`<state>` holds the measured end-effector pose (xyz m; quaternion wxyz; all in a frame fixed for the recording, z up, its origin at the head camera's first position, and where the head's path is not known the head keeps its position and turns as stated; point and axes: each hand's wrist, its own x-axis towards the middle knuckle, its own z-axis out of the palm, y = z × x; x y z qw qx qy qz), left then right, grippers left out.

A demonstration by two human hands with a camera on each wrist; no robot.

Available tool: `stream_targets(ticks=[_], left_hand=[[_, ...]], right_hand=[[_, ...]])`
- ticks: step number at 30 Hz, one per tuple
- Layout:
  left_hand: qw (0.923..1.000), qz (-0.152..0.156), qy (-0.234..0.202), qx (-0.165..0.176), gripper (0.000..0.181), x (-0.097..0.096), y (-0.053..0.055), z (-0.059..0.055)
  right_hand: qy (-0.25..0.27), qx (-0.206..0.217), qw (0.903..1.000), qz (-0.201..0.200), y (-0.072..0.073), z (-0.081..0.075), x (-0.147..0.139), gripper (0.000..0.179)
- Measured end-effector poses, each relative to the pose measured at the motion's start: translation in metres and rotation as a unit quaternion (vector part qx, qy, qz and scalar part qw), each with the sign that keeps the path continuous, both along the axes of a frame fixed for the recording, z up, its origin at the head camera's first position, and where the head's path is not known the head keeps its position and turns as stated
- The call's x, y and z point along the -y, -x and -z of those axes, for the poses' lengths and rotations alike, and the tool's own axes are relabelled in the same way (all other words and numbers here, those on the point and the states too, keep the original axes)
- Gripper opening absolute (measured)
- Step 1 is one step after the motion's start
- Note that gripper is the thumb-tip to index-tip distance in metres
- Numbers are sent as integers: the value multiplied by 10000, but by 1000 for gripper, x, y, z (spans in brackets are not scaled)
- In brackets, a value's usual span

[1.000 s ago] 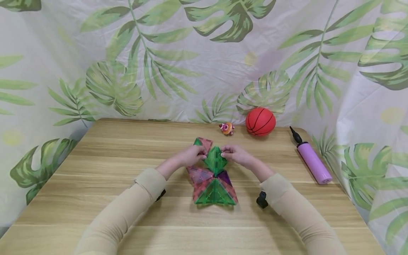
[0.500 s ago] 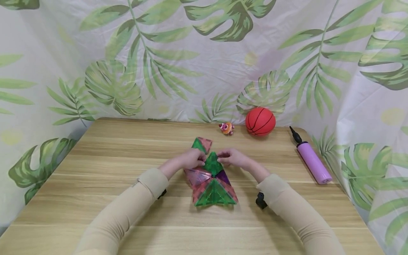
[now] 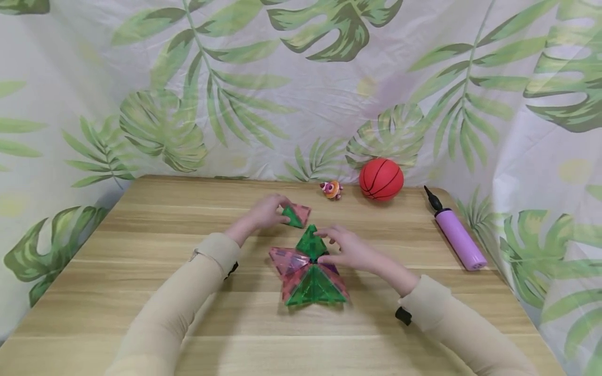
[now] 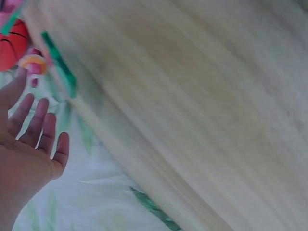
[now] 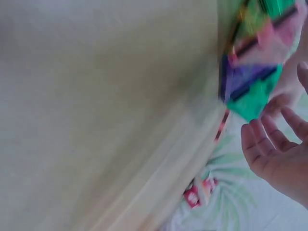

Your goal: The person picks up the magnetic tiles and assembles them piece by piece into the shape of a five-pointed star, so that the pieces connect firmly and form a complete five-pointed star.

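Note:
A structure of translucent magnetic tiles stands mid-table in the head view, with green tiles in front and a pink tile at its left. A pointed green tile rises at its back; the right wrist view shows a purple tile on its side. My right hand is beside this structure, fingers spread and loosely bent; contact is hard to tell. Farther back, my left hand reaches a separate green-and-pink tile piece, its fingers at the left edge. In the left wrist view those fingers look loose, holding nothing.
Along the table's back edge are a small pink-and-orange toy figure and a red ball. A purple hand pump lies near the right edge. A leaf-print cloth hangs behind the wooden table.
My left hand has left the structure and moved back and left to the separate tile piece. My right hand has loosened its fingers, coming slightly nearer beside the structure. The pointed green tile sits lower.

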<state>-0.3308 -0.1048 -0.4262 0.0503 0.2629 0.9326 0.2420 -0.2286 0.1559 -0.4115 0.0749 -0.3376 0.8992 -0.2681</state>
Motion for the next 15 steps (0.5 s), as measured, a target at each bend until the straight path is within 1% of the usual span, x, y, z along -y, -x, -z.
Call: stream_targets(ticks=[2,4,7,9,12,15], left_hand=[[9999,-126,86,-31,51,3,6,4],[9996,-219,168,11,58,4,10,8],[9990,-247,353,114,68,4,16,13],[9982,-238,512,212,76,4,20,17],[9963,-213,778,289,84,4,24,23],[9954,-222,876,314,85,4,28,25]], right_hand=[[-237,0,9997,-50,-11,1,2,65],[-440,-44,9990,-81,-19,3,3,67],[-589,-103,9981,-135,-28,6,4,69],[-619,-171,9978,-167,-31,8,4,68],[-654,-325,9969,-289,-31,11,3,65],[-660,-463,9956,-479,-29,11,0,63]])
